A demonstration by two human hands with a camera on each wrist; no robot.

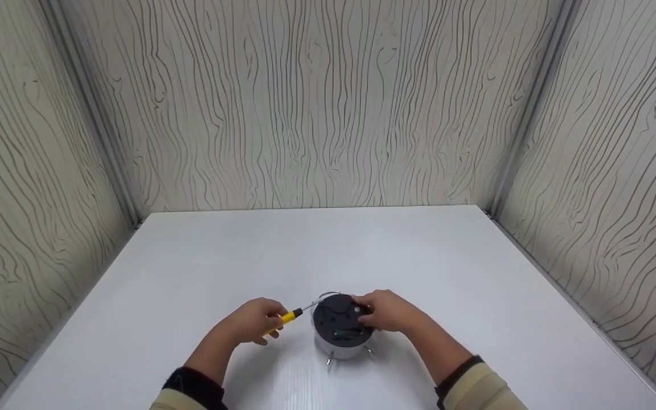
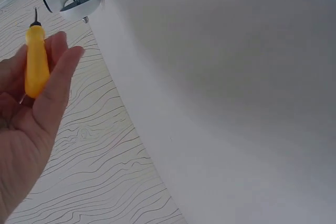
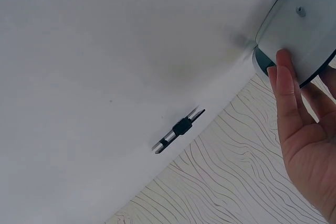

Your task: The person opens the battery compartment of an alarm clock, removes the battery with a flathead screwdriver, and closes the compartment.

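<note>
A round alarm clock [image 1: 344,341] with a silver body sits on the white table, its black back facing up and two short metal legs pointing toward me. A small green piece shows in that back. My right hand [image 1: 390,310] grips the clock by its right edge, fingers along the side and thumb on the back. In my left hand [image 1: 251,320] I hold a screwdriver [image 1: 289,316] by its yellow handle; its thin shaft reaches the clock's upper left edge. The left wrist view shows a domed bell [image 2: 83,8] on the clock, above the screwdriver's tip.
The white table [image 1: 220,245] runs back to a wood-patterned wall panel [image 1: 305,114], with similar panels at both sides. In the right wrist view, a narrow dark-and-silver piece [image 3: 182,126] shows near the table's edge.
</note>
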